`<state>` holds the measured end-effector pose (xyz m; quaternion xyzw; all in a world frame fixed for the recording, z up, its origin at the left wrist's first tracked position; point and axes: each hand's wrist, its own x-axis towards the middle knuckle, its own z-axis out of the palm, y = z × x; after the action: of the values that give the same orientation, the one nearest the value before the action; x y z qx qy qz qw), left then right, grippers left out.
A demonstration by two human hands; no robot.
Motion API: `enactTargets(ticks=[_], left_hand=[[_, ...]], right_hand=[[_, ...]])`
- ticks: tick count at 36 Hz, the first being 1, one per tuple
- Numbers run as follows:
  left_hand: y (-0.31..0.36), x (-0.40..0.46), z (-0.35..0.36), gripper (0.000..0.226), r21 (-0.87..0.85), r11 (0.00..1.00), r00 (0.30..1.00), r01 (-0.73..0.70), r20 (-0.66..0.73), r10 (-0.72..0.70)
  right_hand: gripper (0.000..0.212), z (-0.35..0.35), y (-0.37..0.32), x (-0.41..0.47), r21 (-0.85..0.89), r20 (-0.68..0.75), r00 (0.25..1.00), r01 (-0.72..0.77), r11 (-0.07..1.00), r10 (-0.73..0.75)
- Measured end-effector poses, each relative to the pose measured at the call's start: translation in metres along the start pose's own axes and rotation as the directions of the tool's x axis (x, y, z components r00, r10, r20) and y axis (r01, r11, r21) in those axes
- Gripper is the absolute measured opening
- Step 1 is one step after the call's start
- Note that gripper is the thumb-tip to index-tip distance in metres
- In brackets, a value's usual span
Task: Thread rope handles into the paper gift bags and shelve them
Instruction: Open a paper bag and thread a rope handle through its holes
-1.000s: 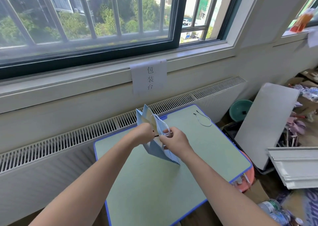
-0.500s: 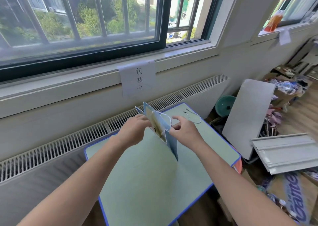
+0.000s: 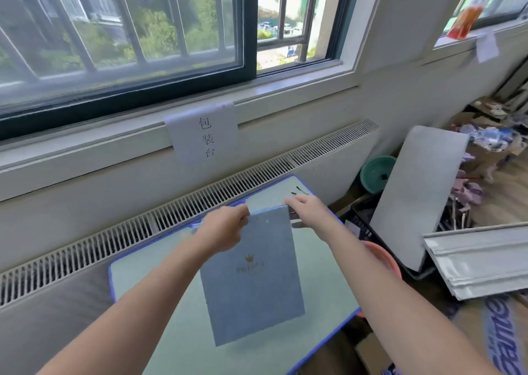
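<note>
I've got the gift bag (image 3: 251, 274) flat and face up, crown logo toward me, hanging from its top edge over the green tabletop (image 3: 323, 260). My left hand (image 3: 225, 229) grips the top left corner, fingers curled over the rim. My right hand (image 3: 310, 211) is at the top right corner with fingers (image 3: 294, 201) reaching along the rim; it seems to be pinching there, though the grip itself is hidden behind the paper. Holding both corners keeps the mouth stretched and the panel taut, I reckon, so the handle holes sit right under my fingertips. The bag's lower edge tilts down toward me, just above the tabletop. A loose rope handle (image 3: 298, 191) lies just beyond my right hand, near the far corner, close enough to grab for threading.
</note>
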<state>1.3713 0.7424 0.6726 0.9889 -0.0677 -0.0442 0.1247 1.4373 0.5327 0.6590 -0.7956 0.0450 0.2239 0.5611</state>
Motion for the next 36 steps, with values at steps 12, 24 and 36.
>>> enactTargets(ticks=[12,24,36], left_hand=[[0.004,0.042,0.031,0.007,-0.234,0.934,0.963,0.269,0.048,-0.266],[-0.005,0.042,0.050,0.016,-0.290,0.855,0.902,0.431,0.140,-0.407],[-0.010,0.035,0.048,0.017,-0.336,0.818,0.884,0.467,0.148,-0.444]], right_hand=[[0.046,-0.044,0.083,0.121,-0.627,-0.006,0.997,0.059,0.777,-0.081],[0.020,-0.021,0.138,0.114,-0.822,0.099,0.984,0.165,0.546,-0.150],[0.031,-0.018,0.123,0.150,-0.741,-0.219,0.975,-0.141,0.657,-0.038]])
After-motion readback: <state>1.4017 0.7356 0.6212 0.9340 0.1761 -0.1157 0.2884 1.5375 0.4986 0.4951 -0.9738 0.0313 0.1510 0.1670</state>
